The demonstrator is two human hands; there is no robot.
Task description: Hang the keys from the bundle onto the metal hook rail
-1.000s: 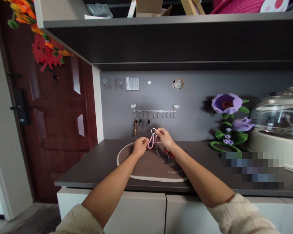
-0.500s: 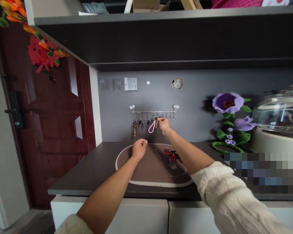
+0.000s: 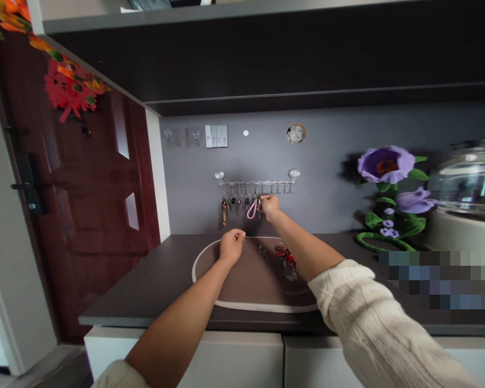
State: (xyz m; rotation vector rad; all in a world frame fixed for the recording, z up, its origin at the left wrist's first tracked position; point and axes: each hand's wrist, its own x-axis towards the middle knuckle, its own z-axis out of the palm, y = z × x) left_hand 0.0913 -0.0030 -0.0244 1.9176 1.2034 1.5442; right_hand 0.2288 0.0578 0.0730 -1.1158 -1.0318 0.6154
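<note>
My right hand (image 3: 270, 208) is closed in a pinch on a key ring with keys and a pink strap loop (image 3: 251, 209), up against a clear hook rail (image 3: 258, 183) on the wall. Whether the ring is seated on a hook cannot be made out. Several other key sets hang left of it, one with a brown "Love" tag (image 3: 224, 213). Low over the brown mat (image 3: 242, 285), my left hand (image 3: 231, 245) has its fingers curled together, with nothing visible in them. A small key ring (image 3: 262, 251) and a red-and-black key bunch (image 3: 286, 258) lie on the mat.
A dark shelf (image 3: 267, 59) overhangs the counter (image 3: 145, 291). On the right stand purple plush flowers (image 3: 386, 164) and a white appliance with a clear cover (image 3: 469, 188). Two clear hooks and a labelled switch panel (image 3: 217, 136) are on the wall; a red-brown door (image 3: 84, 215) is at left.
The key ring with the pink strap has shifted slightly at the rail, with my right hand still on it. My left hand stays about where it was. The camera view has tilted slightly.
</note>
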